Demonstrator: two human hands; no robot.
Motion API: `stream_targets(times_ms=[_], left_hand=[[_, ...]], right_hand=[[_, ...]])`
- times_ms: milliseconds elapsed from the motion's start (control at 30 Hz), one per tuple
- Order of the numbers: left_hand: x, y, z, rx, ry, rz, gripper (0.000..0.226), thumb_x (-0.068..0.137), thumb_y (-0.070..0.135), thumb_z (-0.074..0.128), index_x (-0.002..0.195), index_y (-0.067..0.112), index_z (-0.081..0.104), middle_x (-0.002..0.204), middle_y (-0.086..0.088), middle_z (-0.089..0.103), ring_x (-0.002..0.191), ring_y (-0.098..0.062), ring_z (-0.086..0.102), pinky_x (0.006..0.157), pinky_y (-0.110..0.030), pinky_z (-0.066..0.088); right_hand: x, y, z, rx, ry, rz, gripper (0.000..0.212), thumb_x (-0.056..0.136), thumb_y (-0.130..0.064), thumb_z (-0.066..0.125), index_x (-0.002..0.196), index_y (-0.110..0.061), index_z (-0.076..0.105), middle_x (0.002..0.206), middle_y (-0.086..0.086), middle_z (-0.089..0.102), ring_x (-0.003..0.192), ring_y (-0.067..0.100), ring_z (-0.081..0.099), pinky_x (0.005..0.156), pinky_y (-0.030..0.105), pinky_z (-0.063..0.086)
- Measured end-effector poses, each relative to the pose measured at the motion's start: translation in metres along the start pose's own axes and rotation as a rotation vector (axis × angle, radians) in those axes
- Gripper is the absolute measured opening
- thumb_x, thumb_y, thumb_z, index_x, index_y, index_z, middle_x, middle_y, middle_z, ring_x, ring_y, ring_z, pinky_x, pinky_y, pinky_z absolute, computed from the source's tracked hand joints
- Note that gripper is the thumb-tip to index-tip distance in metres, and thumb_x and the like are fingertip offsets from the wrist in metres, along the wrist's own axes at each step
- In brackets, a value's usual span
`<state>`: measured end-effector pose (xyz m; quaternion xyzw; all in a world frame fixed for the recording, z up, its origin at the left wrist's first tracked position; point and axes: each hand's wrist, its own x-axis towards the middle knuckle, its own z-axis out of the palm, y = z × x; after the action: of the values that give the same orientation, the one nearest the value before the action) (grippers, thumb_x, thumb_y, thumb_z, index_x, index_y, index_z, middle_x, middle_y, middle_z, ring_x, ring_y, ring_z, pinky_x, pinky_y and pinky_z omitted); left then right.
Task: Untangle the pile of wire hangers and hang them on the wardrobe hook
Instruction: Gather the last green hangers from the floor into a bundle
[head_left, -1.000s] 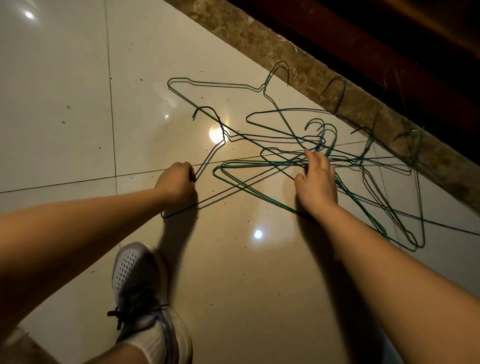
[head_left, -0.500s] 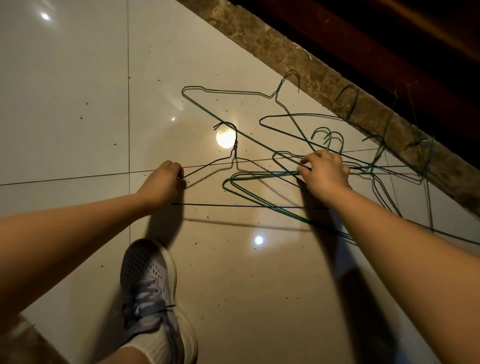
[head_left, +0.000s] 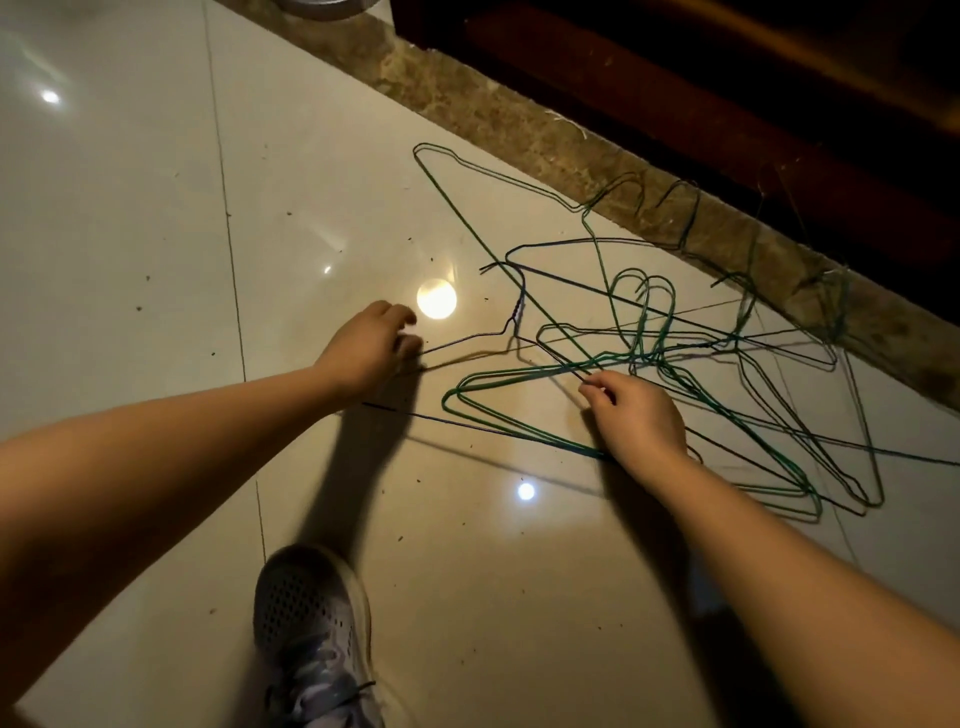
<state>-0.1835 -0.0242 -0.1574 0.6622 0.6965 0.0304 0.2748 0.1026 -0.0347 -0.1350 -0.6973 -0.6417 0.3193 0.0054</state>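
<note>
A tangled pile of green and dark wire hangers (head_left: 644, 354) lies on the glossy tile floor (head_left: 130, 260), its hooks toward the stone strip. One dark hanger (head_left: 519, 312) sits partly out of the pile on the left, hook up and neck twisted. My left hand (head_left: 371, 345) holds the left shoulder end of it, fingers loosely curled round the wire. My right hand (head_left: 639, 421) pinches a wire at the near edge of the tangle, where the dark hanger's other arm crosses the green ones. No wardrobe hook is in view.
A brown marbled stone strip (head_left: 519, 135) runs diagonally behind the pile, with dark wooden furniture (head_left: 701, 78) beyond it. My grey shoe (head_left: 311, 623) stands on the tiles below the hands. Bright lamp reflections dot the floor.
The dark hanger has been drawn left, away from the pile. My right hand went from lying on the hangers to pinching one wire. The view shifted up and left.
</note>
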Motion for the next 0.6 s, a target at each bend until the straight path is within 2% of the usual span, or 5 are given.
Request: stream_targets(times_ms=[133, 233, 333, 500, 600], left_hand=[[0.048, 0.015, -0.007, 0.021, -0.006, 0.125, 0.065, 0.088, 0.046, 0.055, 0.142, 0.017, 0.034, 0.140, -0.012, 0.042, 0.125, -0.029, 0.042, 0.103, -0.040, 0.038], [0.084, 0.035, -0.007, 0.165, -0.085, 0.255, 0.090, 0.074, 0.071, 0.038, 0.148, 0.023, 0.021, 0.152, -0.006, 0.027, 0.138, -0.027, 0.025, 0.110, -0.040, 0.026], [0.115, 0.052, 0.001, 0.267, -0.167, 0.331, 0.095, 0.070, 0.077, 0.026, 0.148, 0.025, 0.017, 0.155, -0.001, 0.020, 0.142, -0.022, 0.015, 0.113, -0.043, 0.019], [0.130, 0.054, 0.007, 0.360, -0.081, 0.406, 0.086, 0.067, 0.080, 0.025, 0.134, 0.027, 0.038, 0.135, -0.008, 0.042, 0.127, -0.028, 0.034, 0.103, -0.044, 0.027], [0.116, 0.043, 0.010, 0.322, -0.063, 0.360, 0.090, 0.069, 0.080, 0.025, 0.139, 0.023, 0.032, 0.129, -0.011, 0.047, 0.122, -0.031, 0.038, 0.101, -0.044, 0.029]], right_hand=[[-0.003, 0.009, 0.003, -0.105, 0.061, -0.053, 0.027, 0.096, -0.032, 0.046, 0.112, -0.025, 0.065, 0.110, 0.004, 0.066, 0.098, 0.028, 0.059, 0.076, 0.032, 0.047], [-0.003, 0.018, 0.008, -0.108, 0.086, -0.061, 0.027, 0.095, -0.032, 0.047, 0.112, -0.023, 0.066, 0.109, 0.003, 0.067, 0.098, 0.028, 0.060, 0.077, 0.033, 0.049], [-0.005, 0.022, 0.012, -0.103, 0.117, -0.044, 0.026, 0.094, -0.032, 0.049, 0.110, -0.024, 0.067, 0.105, 0.002, 0.068, 0.095, 0.029, 0.062, 0.073, 0.032, 0.048], [-0.010, 0.024, 0.019, -0.022, 0.151, 0.028, 0.026, 0.095, -0.031, 0.050, 0.111, -0.023, 0.068, 0.109, 0.001, 0.068, 0.097, 0.029, 0.061, 0.074, 0.031, 0.046], [-0.014, 0.024, 0.023, 0.034, 0.197, 0.076, 0.026, 0.095, -0.029, 0.051, 0.112, -0.020, 0.068, 0.114, 0.002, 0.067, 0.103, 0.028, 0.060, 0.080, 0.032, 0.046]])
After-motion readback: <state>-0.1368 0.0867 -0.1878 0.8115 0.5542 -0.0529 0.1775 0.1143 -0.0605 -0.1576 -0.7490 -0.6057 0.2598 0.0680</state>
